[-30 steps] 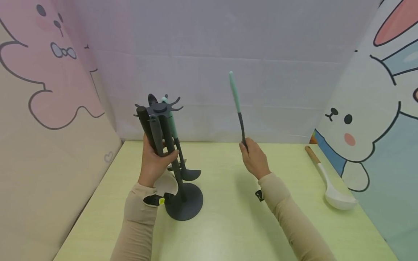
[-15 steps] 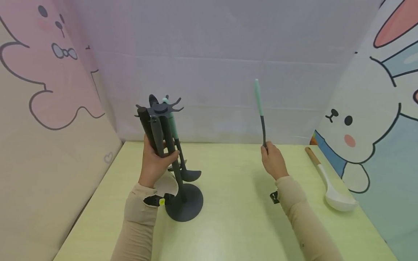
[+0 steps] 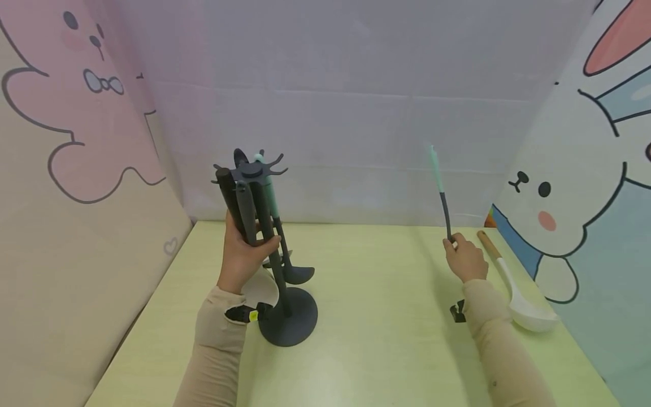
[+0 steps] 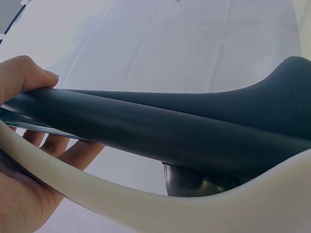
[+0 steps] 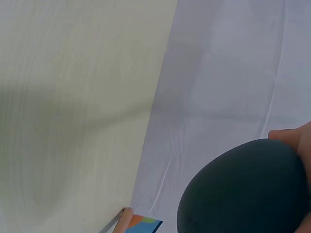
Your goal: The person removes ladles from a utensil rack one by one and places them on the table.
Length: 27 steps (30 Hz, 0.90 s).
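My left hand (image 3: 245, 257) grips the pole of a dark rotating-style utensil stand (image 3: 288, 328), thumb across the front. Around its hooked top hang several utensils: dark-handled ones (image 3: 246, 212) beside my fingers, and a ladle (image 3: 299, 275) with a mint handle. A white utensil head (image 3: 260, 287) hangs low near my wrist; its pale curve (image 4: 112, 191) crosses the left wrist view. Over the table's right part, my right hand (image 3: 467, 259) holds a mint-handled kitchen utensil (image 3: 436, 169) by its dark shaft, handle up. In the right wrist view its dark head (image 5: 243, 189) looks smooth and rounded.
A white ladle (image 3: 531, 314) with a wooden handle lies along the table's right edge, just right of my right forearm. The pale yellow table (image 3: 366, 316) meets a light cloth backdrop (image 3: 346, 130) behind. Cartoon-printed panels (image 3: 549, 215) flank both sides.
My right hand has moved steadily right and slightly lower with the mint-handled kitchen utensil, coming close to the white ladle. My left hand and the stand have stayed in place.
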Each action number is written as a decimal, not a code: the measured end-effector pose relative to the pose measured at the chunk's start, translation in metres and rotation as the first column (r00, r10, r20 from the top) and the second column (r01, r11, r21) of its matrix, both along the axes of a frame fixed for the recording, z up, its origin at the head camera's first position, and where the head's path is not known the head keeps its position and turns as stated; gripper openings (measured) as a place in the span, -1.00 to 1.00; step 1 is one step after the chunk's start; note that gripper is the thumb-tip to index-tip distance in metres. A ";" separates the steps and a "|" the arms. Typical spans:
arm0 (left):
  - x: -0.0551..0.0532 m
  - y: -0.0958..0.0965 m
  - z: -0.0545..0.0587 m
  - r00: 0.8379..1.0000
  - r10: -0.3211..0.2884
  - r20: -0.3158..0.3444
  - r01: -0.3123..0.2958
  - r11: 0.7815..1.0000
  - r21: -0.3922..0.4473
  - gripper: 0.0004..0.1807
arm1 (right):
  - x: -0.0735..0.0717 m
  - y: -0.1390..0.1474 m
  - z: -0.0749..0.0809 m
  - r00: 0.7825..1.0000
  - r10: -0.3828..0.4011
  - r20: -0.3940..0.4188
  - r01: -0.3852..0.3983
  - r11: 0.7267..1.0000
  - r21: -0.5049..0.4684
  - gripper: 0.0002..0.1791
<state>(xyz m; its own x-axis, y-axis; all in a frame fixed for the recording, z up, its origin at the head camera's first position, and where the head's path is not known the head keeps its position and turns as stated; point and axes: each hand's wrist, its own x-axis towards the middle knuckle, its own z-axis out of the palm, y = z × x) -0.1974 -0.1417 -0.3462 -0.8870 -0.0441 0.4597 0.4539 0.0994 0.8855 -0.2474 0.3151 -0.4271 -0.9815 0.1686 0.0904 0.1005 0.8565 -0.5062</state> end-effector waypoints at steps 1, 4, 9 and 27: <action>0.000 0.000 0.000 1.000 0.000 0.000 0.000 1.000 0.002 -0.10 | 0.001 0.005 -0.002 0.999 -0.009 0.031 0.009 1.000 0.001 -0.47; 0.000 0.000 -0.001 1.000 -0.003 -0.005 0.003 1.000 0.009 -0.10 | 0.003 0.018 -0.009 0.993 -0.026 0.114 0.026 1.000 -0.006 -0.44; 0.000 0.001 -0.002 1.000 -0.005 -0.003 0.005 1.000 0.007 -0.08 | 0.006 0.036 -0.022 0.972 -0.035 0.230 0.042 0.999 -0.025 -0.44; -0.001 0.002 -0.002 1.000 0.001 -0.012 -0.002 1.000 -0.015 -0.08 | 0.019 0.053 -0.042 0.900 -0.097 0.425 0.103 0.995 0.010 -0.38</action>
